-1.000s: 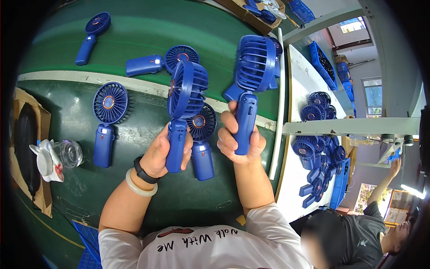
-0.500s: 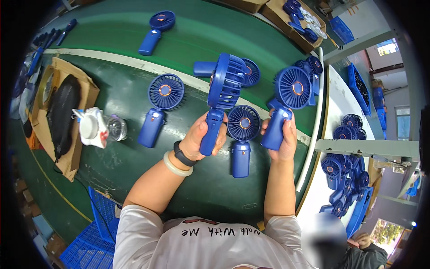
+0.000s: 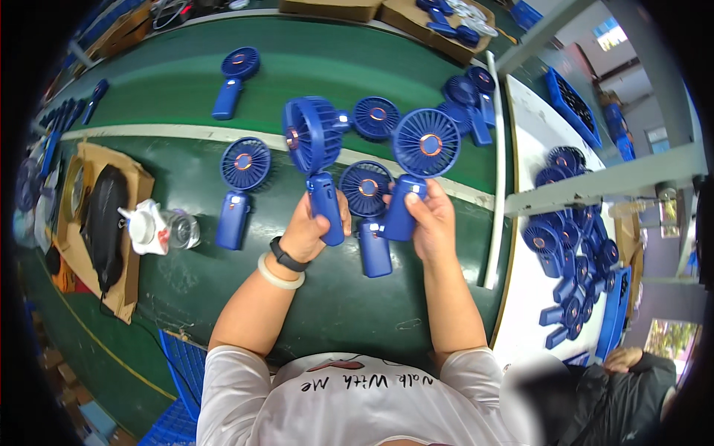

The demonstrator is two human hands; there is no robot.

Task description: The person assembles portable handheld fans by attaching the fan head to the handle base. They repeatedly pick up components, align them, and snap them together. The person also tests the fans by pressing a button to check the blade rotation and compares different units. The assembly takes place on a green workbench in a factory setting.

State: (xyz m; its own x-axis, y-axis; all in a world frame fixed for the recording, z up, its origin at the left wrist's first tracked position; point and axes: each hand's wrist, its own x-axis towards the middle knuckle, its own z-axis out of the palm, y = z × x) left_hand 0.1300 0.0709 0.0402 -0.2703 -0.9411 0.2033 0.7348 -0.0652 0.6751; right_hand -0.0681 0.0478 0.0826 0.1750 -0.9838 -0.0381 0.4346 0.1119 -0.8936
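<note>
Left hand (image 3: 309,230) has its fingers wrapped tight round the handle of a blue plastic handheld fan with a round grilled head (image 3: 312,160), held upright above the green work surface (image 3: 186,89), head turned partly sideways. Right hand (image 3: 431,219) is clamped the same way on a second blue plastic handheld fan (image 3: 416,163), its grille w/ copper-coloured hub facing up toward the camera; thumb lies along the handle front. The two fans sit just beside each other, not touching as far as can be told. Between and below the hands a third blue fan (image 3: 368,215) lies flat on the surface; another blue fan (image 3: 238,186) lies to the left, near a clear plastic bottle (image 3: 175,229). Judging by looks: light, stiff, smooth plastic, prob. a bit slick; grille ribs look thin, so the handle is the safe place to grip, not the head.
</note>
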